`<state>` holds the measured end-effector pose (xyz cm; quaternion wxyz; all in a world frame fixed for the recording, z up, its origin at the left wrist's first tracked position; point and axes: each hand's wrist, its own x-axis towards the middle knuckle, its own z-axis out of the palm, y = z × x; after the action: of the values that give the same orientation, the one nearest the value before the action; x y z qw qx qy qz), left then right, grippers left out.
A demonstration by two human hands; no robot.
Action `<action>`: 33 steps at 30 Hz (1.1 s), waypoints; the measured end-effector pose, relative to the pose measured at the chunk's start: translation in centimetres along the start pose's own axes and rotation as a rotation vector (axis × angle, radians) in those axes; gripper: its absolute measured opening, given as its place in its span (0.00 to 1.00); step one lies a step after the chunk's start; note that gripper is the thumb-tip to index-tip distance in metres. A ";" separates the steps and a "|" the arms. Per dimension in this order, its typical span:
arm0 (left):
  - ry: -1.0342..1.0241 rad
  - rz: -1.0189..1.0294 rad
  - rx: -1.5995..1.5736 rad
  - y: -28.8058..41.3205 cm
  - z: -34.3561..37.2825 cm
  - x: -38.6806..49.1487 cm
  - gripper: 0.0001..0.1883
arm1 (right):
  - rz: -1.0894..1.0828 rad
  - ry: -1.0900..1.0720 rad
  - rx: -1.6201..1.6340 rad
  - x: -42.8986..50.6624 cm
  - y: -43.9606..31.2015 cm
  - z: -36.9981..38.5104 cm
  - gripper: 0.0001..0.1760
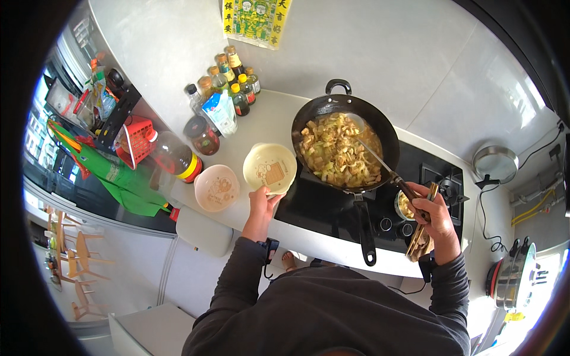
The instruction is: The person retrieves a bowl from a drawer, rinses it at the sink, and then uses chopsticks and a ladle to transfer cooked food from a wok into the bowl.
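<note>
My left hand [263, 205] grips the near rim of a cream-yellow bowl [270, 168] with a cartoon print and nothing in it; whether it rests on the counter I cannot tell. A pink bowl [217, 188] with a similar print stands just left of it. In my right hand [429, 209] are the dark handle of a metal ladle [375, 155] and a pair of chopsticks [417, 238]. The ladle's head reaches into a black wok [391, 133] holding stewed cabbage and meat-like pieces [340, 151]. Its long handle [365, 236] points towards me.
Several sauce bottles [240, 101] and a lidded jar [202, 135] stand behind the bowls, with a large bottle [177, 155] at left. A small food bowl [404, 207] sits on the black gas hob [318, 213], near its knobs. A steel pot [507, 280] is at far right.
</note>
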<state>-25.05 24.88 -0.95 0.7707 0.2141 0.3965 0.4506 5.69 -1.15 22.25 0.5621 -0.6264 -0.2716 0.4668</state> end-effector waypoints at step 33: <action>-0.303 0.164 0.147 7.5 12.0 -7.5 0.22 | -0.114 -0.097 0.076 -5.7 -5.6 1.2 0.32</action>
<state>-21.50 22.47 14.48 0.7644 0.3669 0.2892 0.4443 3.29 -4.32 29.25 0.5975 -0.5647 -0.3158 0.4737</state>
